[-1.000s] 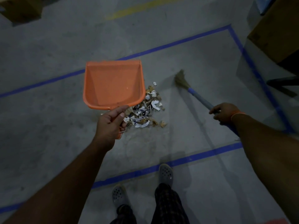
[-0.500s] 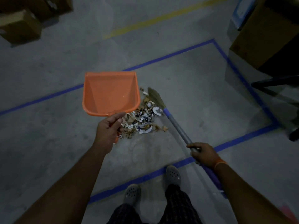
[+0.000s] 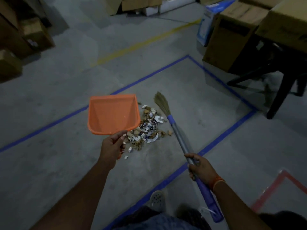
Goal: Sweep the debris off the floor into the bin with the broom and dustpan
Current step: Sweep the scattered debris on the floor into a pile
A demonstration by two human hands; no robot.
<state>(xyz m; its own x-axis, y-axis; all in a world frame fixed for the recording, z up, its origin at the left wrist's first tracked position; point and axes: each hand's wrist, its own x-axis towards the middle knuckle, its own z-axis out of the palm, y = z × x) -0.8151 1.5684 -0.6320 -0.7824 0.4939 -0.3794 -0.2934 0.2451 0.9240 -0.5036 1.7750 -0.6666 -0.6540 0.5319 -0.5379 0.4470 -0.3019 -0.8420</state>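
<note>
**Dustpan and broom held on either side of the debris pile**

Head view: The left hand (image 3: 113,145) is closed around the handle of the orange dustpan (image 3: 113,114), thumb on top; the handle itself is almost wholly hidden under the fingers. The pan looks empty but for a few pale specks, and its open mouth points away from the person. Whether it is lifted off the floor (image 3: 49,163) or resting on it cannot be told.

The right hand (image 3: 201,169) is wrapped around the metal shaft of the broom (image 3: 179,135), just above the purple grip, which runs on past the wrist toward the bottom edge of the frame. An orange band (image 3: 218,181) circles that wrist. The straw head of the broom points away from the person, its tip just beyond the far end of the debris.

The debris (image 3: 148,128), a pile of torn white paper and brown scraps, lies on the floor between pan and broom, partly tucked behind the pan's right near corner. 2 small white bits sit apart from it on the near side.

Blue tape lines (image 3: 229,130) mark a rectangle on the floor around the pile, nearer its right side. A yellow line (image 3: 141,44) runs beyond it, and red tape (image 3: 272,186) shows at the lower right. Cardboard boxes (image 3: 232,39) stand at the far right, more at the left edge. No bin can be made out.
</note>
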